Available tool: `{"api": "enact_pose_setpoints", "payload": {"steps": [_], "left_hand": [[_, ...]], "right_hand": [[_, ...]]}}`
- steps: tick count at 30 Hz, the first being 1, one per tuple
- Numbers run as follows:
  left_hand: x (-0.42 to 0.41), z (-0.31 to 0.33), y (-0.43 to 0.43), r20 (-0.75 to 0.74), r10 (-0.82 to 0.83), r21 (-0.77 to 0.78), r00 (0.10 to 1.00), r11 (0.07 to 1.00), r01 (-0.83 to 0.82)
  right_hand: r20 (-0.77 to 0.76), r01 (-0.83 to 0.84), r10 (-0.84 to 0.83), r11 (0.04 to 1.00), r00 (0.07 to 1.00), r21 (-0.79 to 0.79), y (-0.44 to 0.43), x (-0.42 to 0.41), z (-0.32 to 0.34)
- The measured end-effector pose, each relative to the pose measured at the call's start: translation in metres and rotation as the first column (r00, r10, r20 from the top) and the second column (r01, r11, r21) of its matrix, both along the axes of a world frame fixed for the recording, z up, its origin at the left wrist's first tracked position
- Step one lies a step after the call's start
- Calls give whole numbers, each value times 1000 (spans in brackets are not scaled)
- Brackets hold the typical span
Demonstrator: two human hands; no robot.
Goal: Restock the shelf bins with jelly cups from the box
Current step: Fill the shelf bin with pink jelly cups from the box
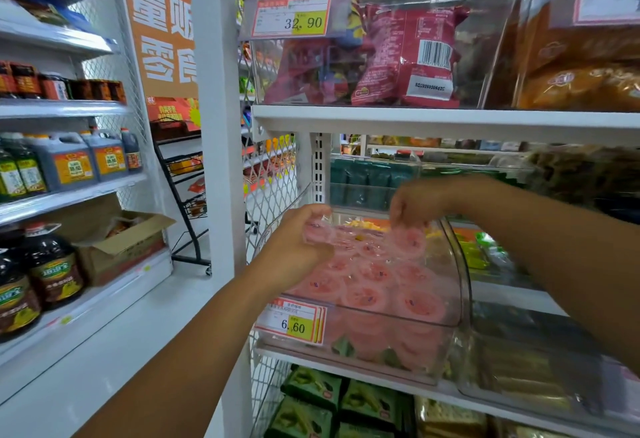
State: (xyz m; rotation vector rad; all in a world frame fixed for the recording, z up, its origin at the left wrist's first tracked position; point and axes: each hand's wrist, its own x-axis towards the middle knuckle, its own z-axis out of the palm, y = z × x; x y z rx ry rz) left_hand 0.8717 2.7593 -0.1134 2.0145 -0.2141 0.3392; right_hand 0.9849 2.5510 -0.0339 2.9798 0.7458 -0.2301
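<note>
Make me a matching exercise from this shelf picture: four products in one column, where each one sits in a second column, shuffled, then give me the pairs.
Things
1. jelly cups
2. red bags
3. green packs
4. cardboard box

Places
A. below the clear bin
B. far left, beside the oil bottles
C. in the clear bin with the 6.60 tag
D. in the upper bin with the 32.90 tag

Pairs: 1-C, 2-D, 3-A, 4-B.
</note>
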Motion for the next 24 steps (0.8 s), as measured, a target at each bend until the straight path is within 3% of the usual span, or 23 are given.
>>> {"api": "enact_pose_setpoints", "payload": {"steps": [5,10,12,13,15,16,19,22,23,24], "left_hand": [[-1,-4,-1,71,25,-27,997,999,-23],[-1,-6,-1,90,33,-21,995,999,-31],[0,-8,-2,94,36,-8,995,999,-36],[0,-9,-3,96,38,0,995,999,-39],[2,-9,-5,108,50,5,993,999,-51],[3,-9,-6,120,55,0,991,998,-55],[6,-7,-11,160,82,40,984,995,-89],[7,-6,-10,127,87,56,988,994,-95],[7,-5,-7,118,86,106,989,989,-99],[6,-3,-4,115,80,252,990,962,-107]], "right_hand": [[7,13,-12,984,1000,-180,8,-3,-18],[20,43,-39,981,999,-189,6,1,-26],[46,9,-6,998,999,-68,7,-4,-21],[11,3,-4,997,1000,83,9,-8,-16],[-241,86,35,878,970,472,16,-18,-9],[-396,166,103,792,912,588,21,-24,-7],[-558,256,209,724,803,640,37,-33,-8],[-573,358,152,646,806,674,48,-26,-9],[-561,377,115,629,820,680,49,-21,-7],[-537,389,67,617,841,684,49,-15,-5]]}}
